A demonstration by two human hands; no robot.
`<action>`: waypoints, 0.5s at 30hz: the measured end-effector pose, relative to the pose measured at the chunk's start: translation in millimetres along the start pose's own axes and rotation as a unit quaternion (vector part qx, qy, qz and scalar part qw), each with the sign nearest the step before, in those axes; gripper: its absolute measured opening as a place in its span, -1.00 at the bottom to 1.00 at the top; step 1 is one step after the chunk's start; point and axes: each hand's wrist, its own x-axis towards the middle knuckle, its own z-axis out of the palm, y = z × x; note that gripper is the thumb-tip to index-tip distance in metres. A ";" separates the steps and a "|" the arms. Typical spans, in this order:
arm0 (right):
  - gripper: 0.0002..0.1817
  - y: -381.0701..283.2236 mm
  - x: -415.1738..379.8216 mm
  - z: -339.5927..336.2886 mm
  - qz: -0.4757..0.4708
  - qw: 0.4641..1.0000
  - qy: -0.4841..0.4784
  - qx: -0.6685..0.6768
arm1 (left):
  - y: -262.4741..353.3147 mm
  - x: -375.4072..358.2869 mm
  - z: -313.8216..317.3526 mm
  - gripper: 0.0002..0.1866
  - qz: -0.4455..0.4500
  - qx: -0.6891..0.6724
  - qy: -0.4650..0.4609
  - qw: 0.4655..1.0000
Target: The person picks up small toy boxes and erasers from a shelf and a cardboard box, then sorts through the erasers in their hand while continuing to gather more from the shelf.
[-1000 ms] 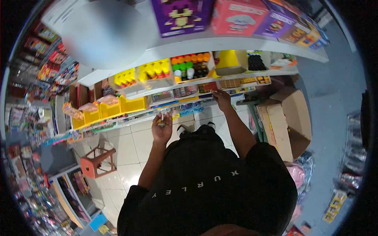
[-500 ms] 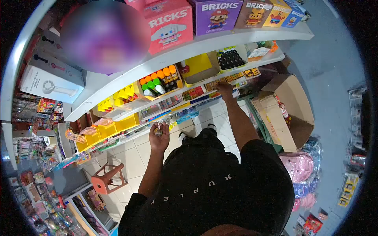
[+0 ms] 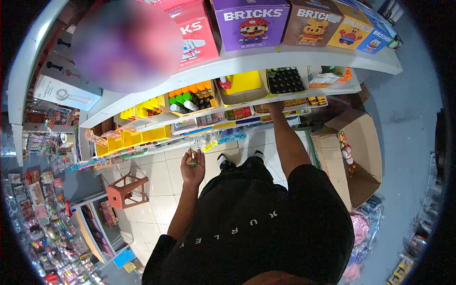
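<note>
My left hand (image 3: 193,172) is held palm up in front of the shelves, fingers loosely curled. In its palm lie small yellowish-brown and dark pieces (image 3: 191,162), too small to name. My right hand (image 3: 276,108) reaches to the lower shelf, at a row of small yellow-and-red packets (image 3: 293,102) in open trays. Its fingers are hidden by the shelf and the trays, so I cannot make out whether they grip anything. Left of it sits a tray of red and green packets (image 3: 239,113). Above is an open carton with a yellow inner panel (image 3: 244,81).
"BRICKS" boxes (image 3: 251,26) line the upper shelf. Bottles with orange and green caps (image 3: 190,97) and dark bottles (image 3: 286,81) stand below. To the right is an open cardboard box (image 3: 365,161). A reddish stool (image 3: 126,191) stands on the tiled floor (image 3: 156,209).
My right hand has gone deeper among the small packets, its fingers now hidden. My left hand stays palm up with the small pieces. The view has shifted slightly.
</note>
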 end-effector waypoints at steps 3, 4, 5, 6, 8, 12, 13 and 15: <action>-0.67 12.7 0.7 -8.8 0.083 0.977 -0.049 0.190 | -15.8 4.8 9.4 -0.82 -0.002 0.028 -0.023 0.999; -0.71 13.9 -4.1 -8.6 0.144 0.907 -0.037 0.394 | -20.8 7.6 12.9 -0.80 0.004 0.039 -0.013 0.999; -0.75 10.7 -11.4 -2.4 0.202 0.791 -0.028 0.577 | -25.8 13.0 15.6 -0.79 -0.013 0.028 -0.029 0.999; -0.78 -7.4 -22.8 -8.8 0.163 0.869 -0.062 0.463 | -30.0 20.0 17.7 -0.76 -0.027 0.015 -0.044 0.999; -0.84 -69.4 -49.2 -69.0 0.061 0.968 -0.127 0.209 | -40.2 25.3 33.3 -0.70 -0.053 0.007 -0.056 0.997; -0.80 -197.6 -97.5 -139.7 -0.067 0.926 -0.251 0.273 | -59.2 24.4 65.5 -0.58 -0.076 0.060 -0.086 0.991; -0.79 -211.2 -108.3 -143.2 -0.104 0.911 -0.286 0.279 | -63.4 25.9 69.0 -0.57 -0.087 0.066 -0.093 0.990; -0.75 -240.3 -124.3 -150.0 -0.173 0.876 -0.346 0.290 | -67.6 31.1 67.4 -0.53 -0.115 0.092 -0.130 0.981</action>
